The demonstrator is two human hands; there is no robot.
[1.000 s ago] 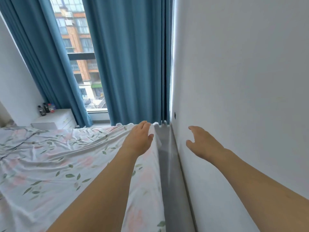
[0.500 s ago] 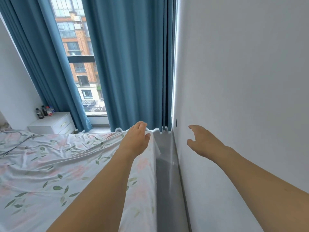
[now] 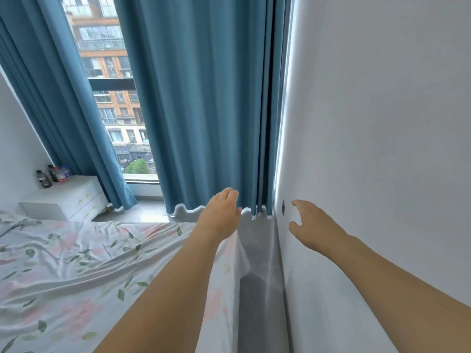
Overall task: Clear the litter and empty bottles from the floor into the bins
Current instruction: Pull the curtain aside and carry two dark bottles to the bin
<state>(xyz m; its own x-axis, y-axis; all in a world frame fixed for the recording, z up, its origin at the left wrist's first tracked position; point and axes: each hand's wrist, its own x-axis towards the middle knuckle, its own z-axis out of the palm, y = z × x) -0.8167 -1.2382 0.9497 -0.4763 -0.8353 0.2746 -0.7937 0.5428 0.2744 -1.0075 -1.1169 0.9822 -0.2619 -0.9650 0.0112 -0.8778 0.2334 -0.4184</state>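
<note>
Your left hand [image 3: 219,215] and right hand [image 3: 313,229] both reach forward with the grip apart and empty. No litter or bin shows here. Judging by the task, empty bottles are light and slippery; take them at the body. The bed [image 3: 76,263] and wall [image 3: 382,149] leave only a narrow floor [image 3: 257,301] gap; bottles [image 3: 52,174] stand far away on the nightstand [image 3: 66,197].

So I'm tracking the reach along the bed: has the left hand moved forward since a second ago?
Yes. The left hand has advanced toward the window: it was over the floral sheet before, and its fingers now overlap the curtain hem.
</note>
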